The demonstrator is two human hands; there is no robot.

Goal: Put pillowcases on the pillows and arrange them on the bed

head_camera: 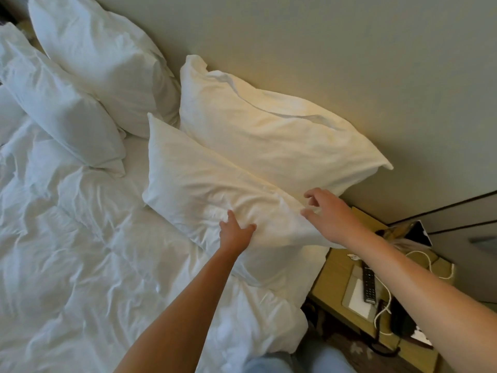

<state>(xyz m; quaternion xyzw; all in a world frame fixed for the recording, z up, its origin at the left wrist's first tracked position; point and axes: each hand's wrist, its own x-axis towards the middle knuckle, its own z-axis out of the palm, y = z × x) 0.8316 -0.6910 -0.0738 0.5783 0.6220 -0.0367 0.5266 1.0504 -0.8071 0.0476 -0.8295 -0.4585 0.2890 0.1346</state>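
Several white cased pillows stand at the head of the bed (pixel 67 265). The nearest pillow (pixel 204 184) leans against a larger pillow (pixel 269 130) that rests on the wall. My left hand (pixel 235 232) presses into the near pillow's lower edge, fingers spread on the fabric. My right hand (pixel 326 214) hovers at that pillow's right corner, fingers curled and apart, touching or just above the cloth. Further left, two more pillows (pixel 102 57) (pixel 59 111) lean one before the other.
A rumpled white duvet covers the bed. To the right stands a wooden nightstand (pixel 336 273) with a remote control (pixel 368 284), a white cable (pixel 419 257), a black phone (pixel 400 319) and papers. The beige wall (pixel 349 49) runs behind the pillows.
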